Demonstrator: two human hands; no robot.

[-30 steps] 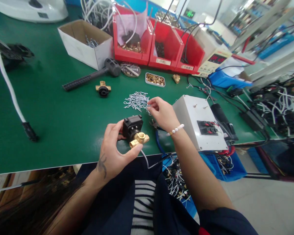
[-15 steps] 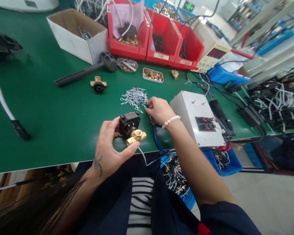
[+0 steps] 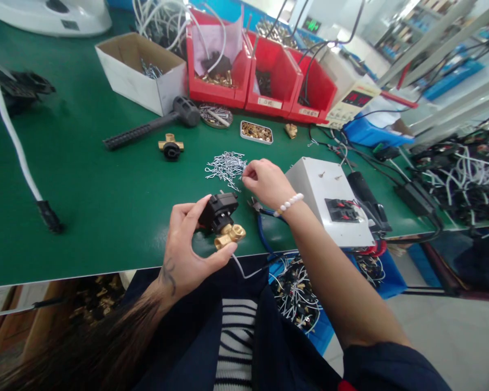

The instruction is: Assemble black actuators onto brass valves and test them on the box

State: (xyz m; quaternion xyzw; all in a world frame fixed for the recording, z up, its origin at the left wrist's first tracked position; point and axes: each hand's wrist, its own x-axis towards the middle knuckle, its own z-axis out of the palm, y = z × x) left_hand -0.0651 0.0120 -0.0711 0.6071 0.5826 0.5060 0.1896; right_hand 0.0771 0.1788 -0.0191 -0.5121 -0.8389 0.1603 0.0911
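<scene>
My left hand (image 3: 189,241) is closed around a motorized ball valve, gripping its black actuator box (image 3: 222,209) and its brass body (image 3: 230,235) between fingers and thumb. The valve is tilted just above the bench's front edge, and a thin light cable hangs from it. My right hand (image 3: 264,182), with a beaded bracelet at the wrist, has its fingers pinched together at the right side of a loose pile of hairpin cotter pins (image 3: 226,167). Whatever lies between those fingertips is hidden. Below that hand are blue-handled pliers (image 3: 257,209).
A black mallet (image 3: 150,127) and a brass valve body with a black collar (image 3: 171,147) lie left of the pins. Behind are a white carton (image 3: 142,87), red bins (image 3: 269,98) and a tray of small brass parts (image 3: 256,132). A grey switch box (image 3: 330,201) stands at right.
The valve in my left hand has turned, its brass port now facing more to the right. My right fingers have curled in slightly beside the pins. The camera's view has shifted a little.
</scene>
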